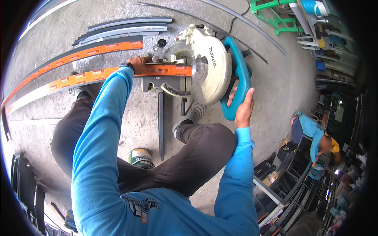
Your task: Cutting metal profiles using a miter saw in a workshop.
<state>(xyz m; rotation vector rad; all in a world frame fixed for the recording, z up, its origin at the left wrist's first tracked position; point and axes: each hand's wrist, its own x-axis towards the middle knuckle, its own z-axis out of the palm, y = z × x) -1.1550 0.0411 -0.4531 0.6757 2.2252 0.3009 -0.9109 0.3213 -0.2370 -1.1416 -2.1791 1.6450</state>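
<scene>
On the floor before me stands a cut-off saw (210, 69) with a cream blade guard and a teal handle (241, 72). My right hand (242, 107) is wrapped round the lower part of that handle. A long profile covered in orange film (167, 70) lies across the saw's base, its right end at the blade guard. My left hand (138, 65) presses and grips this profile just left of the guard, beside the clamp knob (161, 44). The guard hides the blade's contact with the profile, and some left fingers are hidden.
A second orange-filmed profile (98, 49) and several dark profiles (126, 29) lie beyond. A short dark bar (161, 126) and a bucket (140, 156) are between my legs. At right, a co-worker (313, 129) bends over metal frames; green stands (277, 19) are far right.
</scene>
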